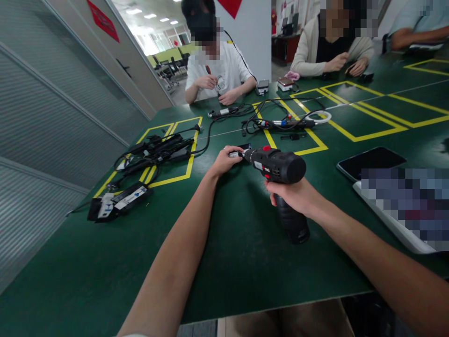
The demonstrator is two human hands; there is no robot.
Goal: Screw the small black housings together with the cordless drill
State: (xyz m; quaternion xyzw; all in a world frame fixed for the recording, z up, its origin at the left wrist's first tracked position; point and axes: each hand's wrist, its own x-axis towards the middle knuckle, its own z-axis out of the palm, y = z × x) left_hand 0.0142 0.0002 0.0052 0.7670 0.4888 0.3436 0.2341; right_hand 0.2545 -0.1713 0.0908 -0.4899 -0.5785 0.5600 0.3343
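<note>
My right hand (296, 195) is wrapped round the grip of a black cordless drill (280, 166) with red trim, held above the green table (245, 252). The drill's nose points left. My left hand (226, 160) is closed at the drill's tip, pinching a small silver and black part (240, 152) there. I cannot tell whether that part is a bit or a separate piece.
A heap of black cables and tools (157, 150) lies in a yellow-marked box at left, with a black device (119, 200) nearer me. More cables and a white ring (322, 117) lie ahead. A dark tablet (370, 161) is at right. Other people sit across the table.
</note>
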